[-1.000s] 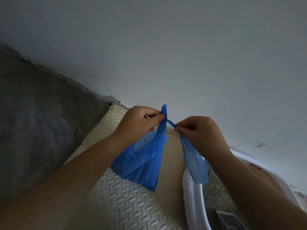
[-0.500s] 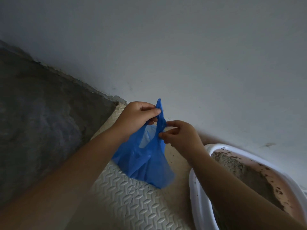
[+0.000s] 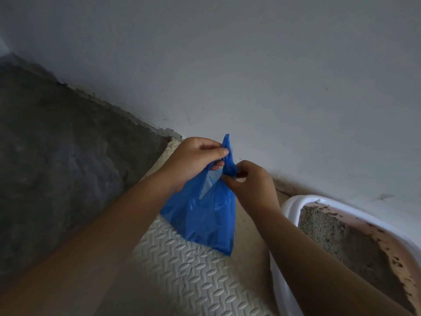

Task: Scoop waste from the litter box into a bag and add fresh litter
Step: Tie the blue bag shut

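The right forearm is covering the near left part of the white-rimmed plastic litter box (image 3: 293, 202), and the picture's right and bottom edges are cutting the rest of it off. The thin blue plastic bag (image 3: 205, 215) is hiding a patch of the cream embossed foam mat (image 3: 182, 277), whose near end is running out of the frame. What the bag is holding is not showing through the plastic. Both forearms are blurring toward the bottom edge. The dark specks on the box's pink inner wall are too small to identify.
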`<state>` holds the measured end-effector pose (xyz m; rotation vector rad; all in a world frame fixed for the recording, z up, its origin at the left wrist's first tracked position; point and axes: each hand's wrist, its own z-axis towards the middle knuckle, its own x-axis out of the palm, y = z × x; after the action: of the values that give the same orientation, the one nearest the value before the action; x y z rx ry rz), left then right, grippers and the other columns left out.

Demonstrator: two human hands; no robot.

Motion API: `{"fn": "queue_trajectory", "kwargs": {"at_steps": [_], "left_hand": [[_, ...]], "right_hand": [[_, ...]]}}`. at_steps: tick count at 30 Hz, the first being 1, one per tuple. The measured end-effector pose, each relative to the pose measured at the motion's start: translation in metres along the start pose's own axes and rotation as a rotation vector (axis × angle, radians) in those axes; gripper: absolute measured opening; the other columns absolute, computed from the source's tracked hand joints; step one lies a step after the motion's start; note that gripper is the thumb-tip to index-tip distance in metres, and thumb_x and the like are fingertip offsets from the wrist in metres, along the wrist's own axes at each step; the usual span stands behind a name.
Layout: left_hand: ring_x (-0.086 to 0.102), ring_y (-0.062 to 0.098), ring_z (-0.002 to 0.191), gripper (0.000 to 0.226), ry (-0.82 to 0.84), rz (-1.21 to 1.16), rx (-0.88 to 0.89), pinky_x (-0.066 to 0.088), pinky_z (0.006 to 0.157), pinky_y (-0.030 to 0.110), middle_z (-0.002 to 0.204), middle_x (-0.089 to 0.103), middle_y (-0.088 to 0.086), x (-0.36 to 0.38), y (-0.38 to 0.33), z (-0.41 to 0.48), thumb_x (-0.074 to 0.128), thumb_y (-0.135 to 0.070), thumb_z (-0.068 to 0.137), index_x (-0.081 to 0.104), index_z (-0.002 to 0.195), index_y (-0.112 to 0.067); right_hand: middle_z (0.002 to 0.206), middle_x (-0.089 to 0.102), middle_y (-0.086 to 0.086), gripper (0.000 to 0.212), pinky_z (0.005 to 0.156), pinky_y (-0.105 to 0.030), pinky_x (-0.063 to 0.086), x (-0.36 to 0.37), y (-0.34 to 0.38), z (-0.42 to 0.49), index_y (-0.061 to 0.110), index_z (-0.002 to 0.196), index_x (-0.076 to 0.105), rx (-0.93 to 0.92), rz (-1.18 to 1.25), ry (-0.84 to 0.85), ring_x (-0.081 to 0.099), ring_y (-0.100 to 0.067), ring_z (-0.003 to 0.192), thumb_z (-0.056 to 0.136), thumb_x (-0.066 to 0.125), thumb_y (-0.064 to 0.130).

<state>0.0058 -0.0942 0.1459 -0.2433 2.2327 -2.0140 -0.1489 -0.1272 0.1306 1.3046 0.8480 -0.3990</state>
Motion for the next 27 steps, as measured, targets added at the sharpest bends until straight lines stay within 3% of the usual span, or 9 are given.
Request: {"fn": "queue_trajectory", "kwargs": {"at_steps": [4, 7, 9, 11, 13, 16, 20, 24, 27], "left_hand": [[0.066, 0.009, 0.072, 0.013, 0.023, 0.015, 0.001, 0.05, 0.067, 0.017, 0.078, 0.071, 0.009, 0.002, -0.001, -0.001, 0.062, -0.017, 0.089, 0.075, 0.09, -0.012], [0.066, 0.009, 0.073, 0.014, 0.033, 0.022, 0.007, 0.051, 0.071, 0.02, 0.075, 0.071, 0.006, 0.003, -0.001, -0.001, 0.062, -0.017, 0.089, 0.075, 0.091, -0.012], [0.066, 0.011, 0.073, 0.014, 0.04, 0.037, 0.014, 0.053, 0.074, 0.024, 0.075, 0.07, 0.009, 0.003, 0.0, -0.001, 0.062, -0.018, 0.089, 0.075, 0.09, -0.014], [0.066, 0.015, 0.074, 0.014, 0.054, 0.056, 0.023, 0.055, 0.08, 0.03, 0.08, 0.07, 0.016, 0.004, 0.001, 0.0, 0.062, -0.019, 0.089, 0.076, 0.088, -0.015], [0.066, 0.017, 0.076, 0.014, 0.053, 0.052, 0.021, 0.055, 0.082, 0.03, 0.084, 0.071, 0.016, 0.005, 0.001, -0.001, 0.063, -0.019, 0.089, 0.076, 0.088, -0.015], [0.068, 0.015, 0.08, 0.013, 0.052, 0.049, 0.014, 0.056, 0.081, 0.027, 0.085, 0.072, 0.013, 0.007, 0.001, -0.001, 0.063, -0.018, 0.089, 0.075, 0.09, -0.014], [0.067, 0.009, 0.075, 0.012, 0.046, 0.039, 0.016, 0.053, 0.073, 0.02, 0.077, 0.072, 0.005, 0.007, 0.0, 0.0, 0.063, -0.017, 0.089, 0.075, 0.089, -0.015], [0.069, 0.013, 0.081, 0.013, 0.055, 0.046, 0.02, 0.056, 0.078, 0.025, 0.085, 0.073, 0.01, 0.008, 0.001, 0.0, 0.063, -0.017, 0.09, 0.075, 0.092, -0.013], [0.068, 0.01, 0.076, 0.013, 0.064, 0.052, 0.019, 0.054, 0.074, 0.021, 0.079, 0.072, 0.007, 0.01, 0.001, -0.001, 0.062, -0.017, 0.09, 0.075, 0.093, -0.013]], "right_hand": [[0.071, 0.059, 0.004, 0.014, 0.058, -0.03, 0.049, 0.0, -0.004, 0.0, 0.015, 0.082, 0.056, -0.021, 0.013, -0.008, 0.053, -0.01, 0.061, 0.082, 0.069, 0.02], [0.078, 0.061, 0.008, 0.016, 0.059, -0.019, 0.051, -0.002, -0.004, 0.0, 0.026, 0.096, 0.056, -0.018, 0.056, 0.068, 0.06, -0.005, 0.068, 0.086, 0.065, 0.017], [0.074, 0.061, 0.01, 0.016, 0.056, -0.014, 0.047, -0.003, -0.004, 0.0, 0.032, 0.092, 0.059, -0.049, 0.035, 0.129, 0.058, -0.001, 0.065, 0.089, 0.06, 0.016], [0.073, 0.064, 0.005, 0.015, 0.06, -0.025, 0.049, -0.004, -0.004, 0.0, 0.029, 0.088, 0.064, -0.059, 0.016, 0.153, 0.06, -0.007, 0.065, 0.091, 0.057, 0.016], [0.078, 0.067, -0.007, 0.012, 0.065, -0.037, 0.05, -0.004, -0.005, 0.0, 0.02, 0.091, 0.067, -0.044, 0.018, 0.149, 0.062, -0.023, 0.071, 0.092, 0.055, 0.018], [0.079, 0.065, -0.014, 0.017, 0.062, -0.04, 0.047, -0.004, -0.009, 0.0, 0.01, 0.09, 0.066, -0.051, 0.004, 0.14, 0.058, -0.029, 0.07, 0.093, 0.055, 0.023], [0.065, 0.058, 0.002, 0.016, 0.053, -0.019, 0.039, -0.007, -0.015, 0.002, 0.014, 0.081, 0.065, -0.046, 0.007, 0.112, 0.047, -0.004, 0.054, 0.088, 0.065, 0.029], [0.067, 0.059, 0.011, 0.009, 0.05, -0.01, 0.042, -0.011, -0.02, 0.002, 0.023, 0.08, 0.063, -0.045, -0.012, 0.088, 0.053, 0.001, 0.055, 0.085, 0.069, 0.027], [0.072, 0.058, 0.011, 0.015, 0.051, -0.011, 0.044, -0.012, -0.021, 0.0, 0.023, 0.08, 0.055, -0.05, 0.013, 0.041, 0.055, -0.001, 0.056, 0.085, 0.068, 0.021]]}}
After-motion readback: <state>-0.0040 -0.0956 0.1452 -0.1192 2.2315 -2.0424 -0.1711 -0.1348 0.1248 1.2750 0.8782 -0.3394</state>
